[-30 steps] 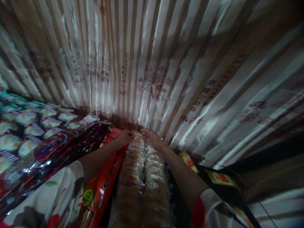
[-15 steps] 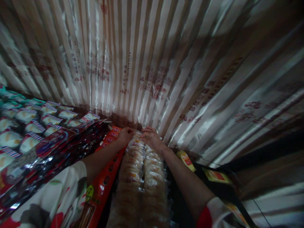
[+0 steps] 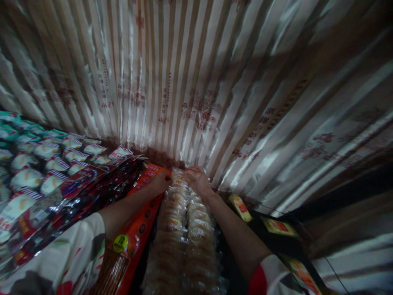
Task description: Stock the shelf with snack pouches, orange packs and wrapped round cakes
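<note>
Two long rows of clear-wrapped, round, pale brown baked snacks point(image 3: 173, 225) run away from me down the middle. At the far end of the left row is my left hand point(image 3: 162, 181), its fingers curled together beside the wrapper; what they hold, if anything, is hidden. Across from it my right hand point(image 3: 196, 179) reaches over the far ends of both rows, fingers stretched out and apart, close to or touching the wrappers. Under my left forearm lies a long orange snack packet point(image 3: 144, 217) with brown sticks showing in its window.
To the left are many white packets with striped tops point(image 3: 46, 149), green packets point(image 3: 9, 116) and a stack of dark shiny packets point(image 3: 89, 209). Yellow packets point(image 3: 279, 226) lie on a black surface point(image 3: 264, 235) at right. A pleated, striped plastic sheet point(image 3: 196, 73) hangs behind.
My left hand has drawn slightly left and down, away from the right hand. The right hand stays nearly in place. The view has shifted a little, bringing more of the left-hand packets in.
</note>
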